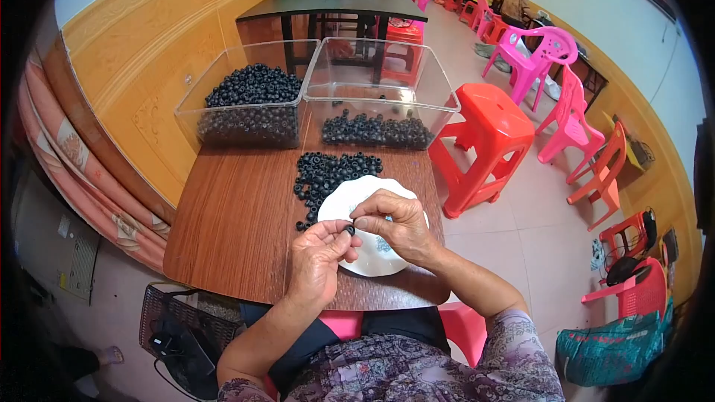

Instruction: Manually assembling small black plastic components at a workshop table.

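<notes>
Over the near part of a brown wooden table [231, 216], both hands meet above a white scalloped plate [344, 199]. My left hand [313, 262] pinches a small black ring-shaped piece [348, 230] between thumb and fingers. Right beside it, my right hand [402, 229] is closed with its thumb and fingertips together at that piece; whatever it grips is too small to make out. A loose heap of similar black pieces [337, 170] lies on the tabletop just behind and left of the plate. The plate has a faint bluish pattern, partly covered by my hands.
Behind the heap stand two clear plastic bins: the left bin [188, 102] is piled high with black pieces, the right bin [441, 78] holds fewer. A red stool [495, 123] is on the right. Farther off are a black table [339, 9], pink chairs [532, 59] and seated people.
</notes>
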Demonstrator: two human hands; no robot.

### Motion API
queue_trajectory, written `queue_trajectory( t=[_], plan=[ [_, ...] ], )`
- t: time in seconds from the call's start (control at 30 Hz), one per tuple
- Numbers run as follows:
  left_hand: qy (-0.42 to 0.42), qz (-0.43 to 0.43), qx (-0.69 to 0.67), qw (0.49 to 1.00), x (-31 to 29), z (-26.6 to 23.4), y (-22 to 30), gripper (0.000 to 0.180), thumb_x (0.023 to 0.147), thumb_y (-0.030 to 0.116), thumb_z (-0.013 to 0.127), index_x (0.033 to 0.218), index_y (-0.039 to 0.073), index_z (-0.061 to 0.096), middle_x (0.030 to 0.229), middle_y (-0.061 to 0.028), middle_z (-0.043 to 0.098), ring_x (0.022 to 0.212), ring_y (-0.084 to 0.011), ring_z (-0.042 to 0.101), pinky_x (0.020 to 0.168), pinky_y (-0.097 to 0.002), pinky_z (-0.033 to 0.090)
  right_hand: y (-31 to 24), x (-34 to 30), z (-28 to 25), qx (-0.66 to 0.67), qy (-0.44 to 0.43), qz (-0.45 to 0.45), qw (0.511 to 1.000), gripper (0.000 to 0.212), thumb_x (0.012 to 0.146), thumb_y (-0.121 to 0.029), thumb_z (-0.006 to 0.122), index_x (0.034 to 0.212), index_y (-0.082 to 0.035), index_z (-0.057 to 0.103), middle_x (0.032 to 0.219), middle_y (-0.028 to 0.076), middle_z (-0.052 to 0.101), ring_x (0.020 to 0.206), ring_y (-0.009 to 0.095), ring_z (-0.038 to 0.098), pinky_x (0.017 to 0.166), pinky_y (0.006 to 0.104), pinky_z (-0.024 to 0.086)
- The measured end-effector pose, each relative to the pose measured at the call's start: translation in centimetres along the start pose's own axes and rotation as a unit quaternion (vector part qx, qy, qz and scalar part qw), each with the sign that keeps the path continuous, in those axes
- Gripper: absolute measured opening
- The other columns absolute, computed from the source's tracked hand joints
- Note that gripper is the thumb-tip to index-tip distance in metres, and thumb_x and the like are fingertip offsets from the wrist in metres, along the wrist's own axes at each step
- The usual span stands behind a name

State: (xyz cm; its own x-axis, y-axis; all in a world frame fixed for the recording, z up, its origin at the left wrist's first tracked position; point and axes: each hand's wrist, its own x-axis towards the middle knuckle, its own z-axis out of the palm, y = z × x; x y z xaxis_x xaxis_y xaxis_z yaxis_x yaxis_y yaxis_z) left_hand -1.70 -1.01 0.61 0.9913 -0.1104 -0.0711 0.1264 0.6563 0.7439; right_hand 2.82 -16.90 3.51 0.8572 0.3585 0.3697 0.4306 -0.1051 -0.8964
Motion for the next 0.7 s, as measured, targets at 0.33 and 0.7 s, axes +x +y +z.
queue_trajectory(
  t=[0.33,0.7],
  plan=[
    [0.002,0.013,0.022,1.000,0.13,0.07,-0.23,0.018,0.085,0.001,0.059,0.102,-0.006,0.055,0.086,-0.0102,0.063,0.073,-0.0147,0.061,0.063,-0.0223,0.048,-0.35,-0.19,0.08,-0.007,-0.010,-0.003,1.000,0.010,0.075,-0.001,0.067,0.085,-0.001,0.067,0.079,0.006,0.061,0.074,0.013,0.058,0.066,0.0260,0.047],
    [0.007,0.040,0.071,0.997,-0.05,0.62,0.02,0.020,0.084,0.003,0.061,0.102,-0.005,0.057,0.085,-0.0091,0.063,0.073,-0.0124,0.061,0.064,-0.0216,0.048,-0.78,-0.25,0.01,-0.014,0.004,-0.021,1.000,0.011,0.073,0.002,0.069,0.083,-0.001,0.067,0.078,0.005,0.060,0.073,0.012,0.058,0.065,0.0251,0.047]
  ],
)
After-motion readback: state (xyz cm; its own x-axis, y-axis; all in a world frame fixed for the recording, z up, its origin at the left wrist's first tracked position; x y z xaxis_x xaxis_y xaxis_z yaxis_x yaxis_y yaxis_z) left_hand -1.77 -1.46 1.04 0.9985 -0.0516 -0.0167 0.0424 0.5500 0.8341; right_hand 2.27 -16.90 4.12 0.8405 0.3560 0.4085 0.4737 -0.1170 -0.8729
